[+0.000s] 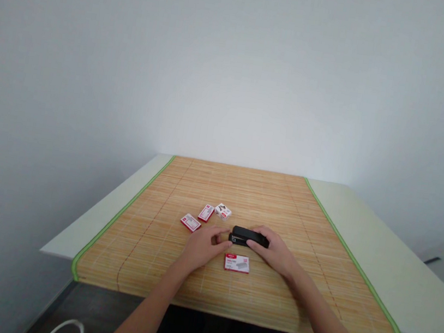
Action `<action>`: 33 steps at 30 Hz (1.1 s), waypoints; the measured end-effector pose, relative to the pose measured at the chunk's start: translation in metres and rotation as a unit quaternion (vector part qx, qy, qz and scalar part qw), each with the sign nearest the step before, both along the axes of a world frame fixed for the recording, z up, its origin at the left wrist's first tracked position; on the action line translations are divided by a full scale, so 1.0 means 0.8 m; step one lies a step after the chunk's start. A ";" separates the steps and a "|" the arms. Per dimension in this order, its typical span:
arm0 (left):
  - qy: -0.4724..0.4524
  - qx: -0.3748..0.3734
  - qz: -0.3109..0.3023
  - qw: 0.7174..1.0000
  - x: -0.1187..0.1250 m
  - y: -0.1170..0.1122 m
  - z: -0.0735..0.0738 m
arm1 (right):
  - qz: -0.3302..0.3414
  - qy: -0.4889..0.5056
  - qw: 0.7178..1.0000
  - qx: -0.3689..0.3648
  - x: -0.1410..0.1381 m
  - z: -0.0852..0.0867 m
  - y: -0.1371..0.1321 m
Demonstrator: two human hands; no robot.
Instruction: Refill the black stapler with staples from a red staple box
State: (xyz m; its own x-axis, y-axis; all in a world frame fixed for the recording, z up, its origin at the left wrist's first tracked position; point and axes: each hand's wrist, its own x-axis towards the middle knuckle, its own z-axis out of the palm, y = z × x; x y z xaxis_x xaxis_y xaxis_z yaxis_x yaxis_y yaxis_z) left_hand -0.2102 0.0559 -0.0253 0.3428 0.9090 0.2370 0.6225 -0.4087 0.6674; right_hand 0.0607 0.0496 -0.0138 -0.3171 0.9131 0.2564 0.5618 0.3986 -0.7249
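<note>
A black stapler (246,236) lies on a bamboo mat (315,268) in the middle of the table. My right hand (276,251) is wrapped over its right part, fingers curled round the body. My left hand (205,245) rests on the mat at the stapler's left end, thumb and fingers touching that end. A red-and-white staple box (237,263) lies flat just in front of the stapler, between my wrists.
Three more small staple boxes lie behind and left of the hands: one (190,222), one (206,212), and a white one (223,211). The mat has green edging and covers a pale table (399,257) against a white wall. A white cable (67,328) hangs below the front edge.
</note>
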 end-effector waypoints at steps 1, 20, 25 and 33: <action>-0.009 0.001 0.006 1.000 0.000 -0.001 0.000 | -0.025 0.001 1.000 0.012 0.002 -0.004 -0.003; 0.224 0.181 0.062 0.956 -0.026 0.083 -0.018 | -0.068 -0.029 0.996 0.054 0.003 -0.013 -0.006; 0.254 0.155 0.163 0.941 -0.100 0.097 -0.015 | -0.061 -0.030 0.996 0.055 0.003 -0.010 -0.008; 0.266 0.115 0.230 0.929 -0.179 0.111 -0.007 | -0.065 -0.035 0.996 0.048 0.002 -0.006 -0.009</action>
State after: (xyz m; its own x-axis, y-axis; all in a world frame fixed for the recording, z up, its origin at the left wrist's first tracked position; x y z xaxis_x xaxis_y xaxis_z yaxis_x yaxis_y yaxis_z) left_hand -0.3537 0.1448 -0.0305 0.0543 0.9346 0.3514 0.9833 -0.1113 0.1439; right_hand 0.0622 0.0423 -0.0187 -0.2180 0.9200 0.3256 0.6609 0.3847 -0.6444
